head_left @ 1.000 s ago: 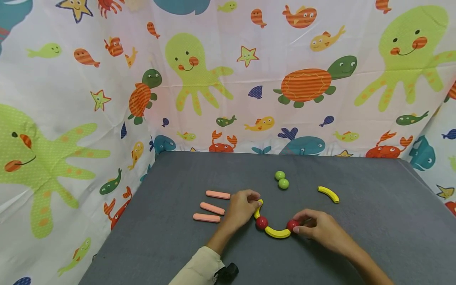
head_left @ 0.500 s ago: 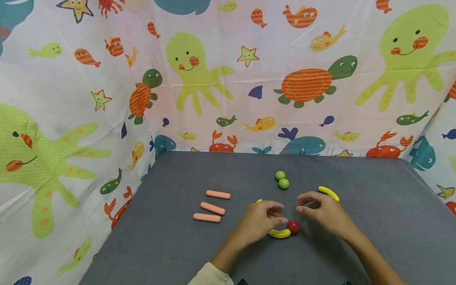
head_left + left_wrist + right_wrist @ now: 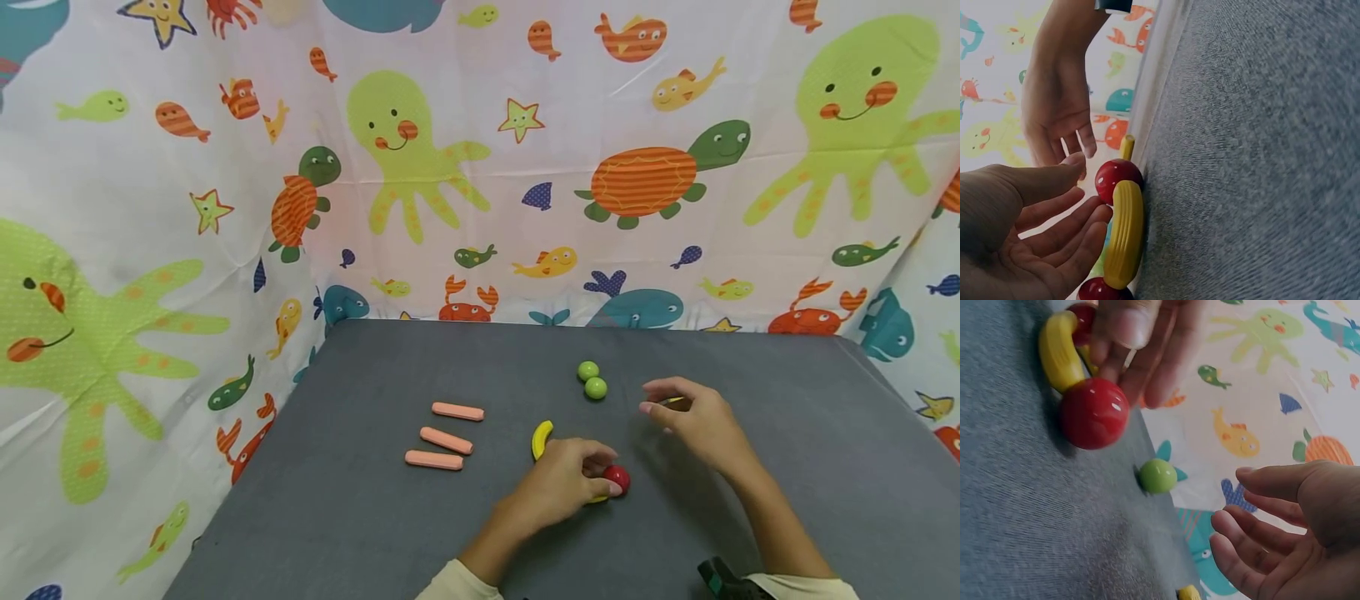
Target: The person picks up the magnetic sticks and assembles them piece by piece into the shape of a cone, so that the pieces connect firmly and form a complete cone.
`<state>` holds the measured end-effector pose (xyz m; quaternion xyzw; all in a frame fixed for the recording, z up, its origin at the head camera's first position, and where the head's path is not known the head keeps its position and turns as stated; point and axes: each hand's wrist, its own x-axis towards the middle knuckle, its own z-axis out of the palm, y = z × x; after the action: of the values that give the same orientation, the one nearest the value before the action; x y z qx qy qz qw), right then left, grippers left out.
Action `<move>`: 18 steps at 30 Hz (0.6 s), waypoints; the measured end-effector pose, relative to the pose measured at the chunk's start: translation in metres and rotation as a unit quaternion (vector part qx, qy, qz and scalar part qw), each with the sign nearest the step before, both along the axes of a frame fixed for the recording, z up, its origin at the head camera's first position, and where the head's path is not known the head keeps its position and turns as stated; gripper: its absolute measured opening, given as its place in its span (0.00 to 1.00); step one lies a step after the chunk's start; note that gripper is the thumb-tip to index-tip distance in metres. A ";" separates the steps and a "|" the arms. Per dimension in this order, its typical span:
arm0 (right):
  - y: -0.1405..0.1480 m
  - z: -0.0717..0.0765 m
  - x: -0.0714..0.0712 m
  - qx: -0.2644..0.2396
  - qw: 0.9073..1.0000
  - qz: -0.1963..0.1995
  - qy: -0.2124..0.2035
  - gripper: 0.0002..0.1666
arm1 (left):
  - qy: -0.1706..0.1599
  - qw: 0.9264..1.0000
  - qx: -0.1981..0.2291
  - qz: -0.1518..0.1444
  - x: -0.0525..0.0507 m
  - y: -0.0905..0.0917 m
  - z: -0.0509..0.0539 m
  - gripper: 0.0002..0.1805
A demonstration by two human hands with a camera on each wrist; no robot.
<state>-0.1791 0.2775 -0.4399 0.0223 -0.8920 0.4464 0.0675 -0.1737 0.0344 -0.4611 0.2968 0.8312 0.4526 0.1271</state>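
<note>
Nearest, the left hand point(image 3: 558, 482) spreads loosely, thumb and fingers apart, beside a glossy red ball point(image 3: 618, 477) on the gray table point(image 3: 337, 517), at the tip of a ridged, curved yellow toy banana point(image 3: 1125, 234); whether a fingertip touches the ball I cannot tell. Both pieces look light and stiff, the ball likely slippery and apt to roll, so pinch it across its sides and the banana at mid-curve. Farther off, the right hand point(image 3: 699, 425), fingers parted around nothing, hangs near another banana point(image 3: 1189, 592), with two green balls point(image 3: 596, 388) beyond.
</note>
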 end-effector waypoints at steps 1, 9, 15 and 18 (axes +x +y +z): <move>0.002 -0.001 -0.001 0.001 1.000 -0.006 0.006 0.23 | 0.001 1.000 0.001 0.000 0.000 0.000 0.000 0.19; 0.025 -0.008 -0.003 0.014 0.998 -0.055 0.034 0.22 | 0.030 0.999 -0.016 0.007 0.000 0.005 -0.005 0.18; 0.040 -0.014 -0.004 0.040 0.996 -0.072 0.027 0.23 | 0.041 0.997 -0.063 0.022 0.001 0.009 -0.011 0.19; 0.045 -0.018 -0.005 0.051 0.996 -0.073 0.017 0.24 | 0.031 0.997 -0.069 0.026 0.002 0.010 -0.012 0.19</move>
<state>-0.1836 0.3224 -0.4582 -0.0321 -0.9115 0.3938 0.1139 -0.1718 0.0444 -0.4731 0.2793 0.8715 0.3880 0.1092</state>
